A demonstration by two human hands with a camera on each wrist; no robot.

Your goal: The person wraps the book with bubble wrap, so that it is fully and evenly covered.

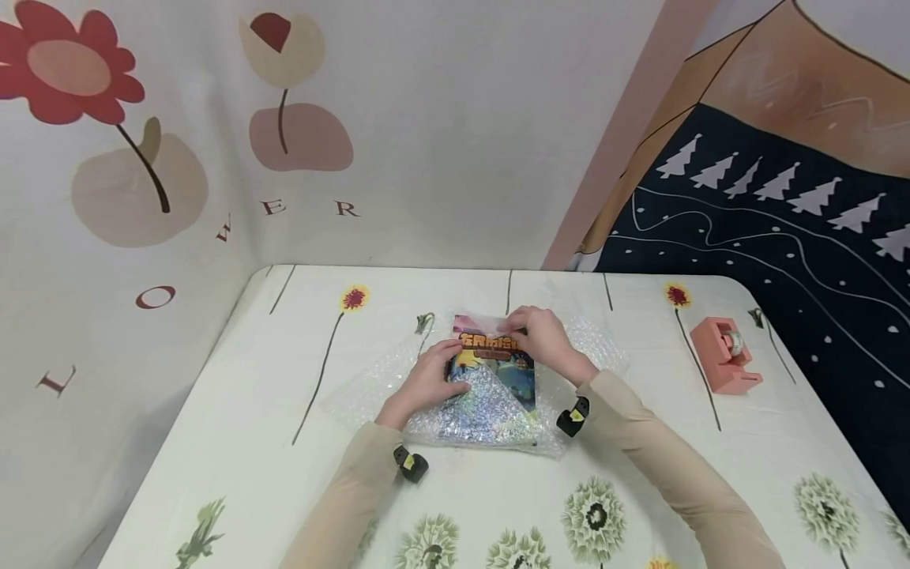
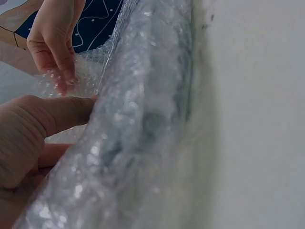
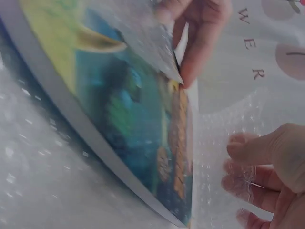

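Note:
A colourful book (image 1: 522, 383) with yellow lettering on its cover lies on a sheet of bubble wrap (image 1: 490, 415). A folded flap of the wrap covers the cover's lower left part. My left hand (image 1: 430, 378) grips the book's left edge through this flap; in the left wrist view its thumb (image 2: 71, 113) presses on the wrap. At the book's far right corner, my right hand (image 1: 542, 336) pinches the far part of the wrap between thumb and fingers. The right wrist view shows this right hand (image 3: 271, 171) just off the book's edge, with thin wrap between its fingertips.
A pink tape dispenser (image 1: 718, 359) with a roll of clear tape stands at the table's right side. The table (image 1: 263, 474) wears a flower-printed white cloth. Printed curtains (image 1: 455, 158) hang behind and at the left, and a dark tree-patterned cloth (image 1: 768, 237) hangs at the right.

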